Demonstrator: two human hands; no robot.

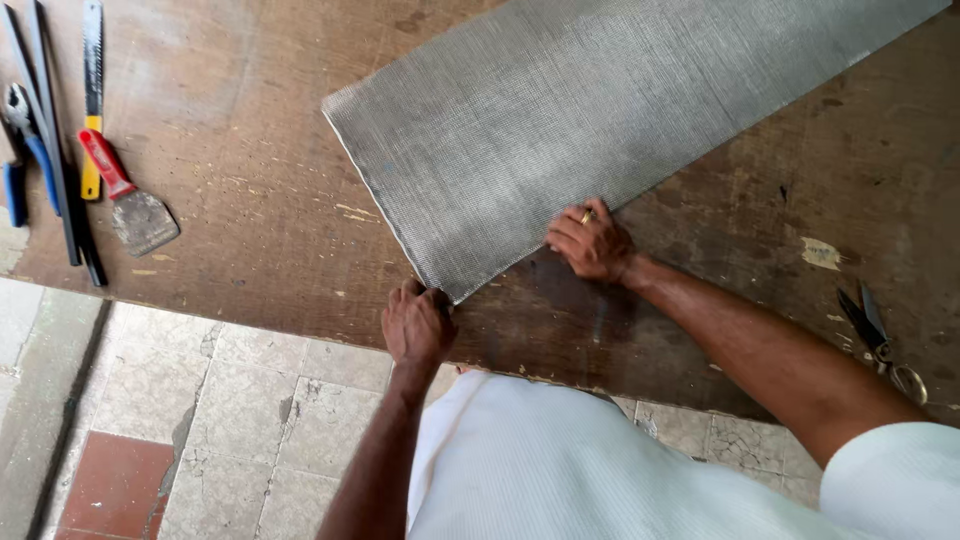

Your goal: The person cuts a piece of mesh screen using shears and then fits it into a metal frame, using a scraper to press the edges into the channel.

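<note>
Nearest us, at the near edge of the wooden worktable, we have our left hand knuckles-up w/ fingers curled, gripping the near corner of the mesh sheet; forearm runs straight down toward our white shirt. Just beyond & to the right, our right hand lies flat-ish on the table, fingers together & bent, fingertips pressing the sheet's long right-hand edge; a ring shows on one finger, and the arm stretches back to the lower right, elbow bent, short white sleeve at the frame edge. The mesh is a long grey metallic strip, fine woven grid, lying flat on the board & running diagonally from the near corner by our left hand up to the top right, out of frame. Its cut end is straight, w/ a thin pale edge. Near right, well apart from the hands, scissors lie on the board. Farther off at the top left lie a red-handled scraper, a saw w/ yellow handle, blue-handled pliers & long dark bars. Below the table we see tiled floor, pale w/ one red tile.
</note>
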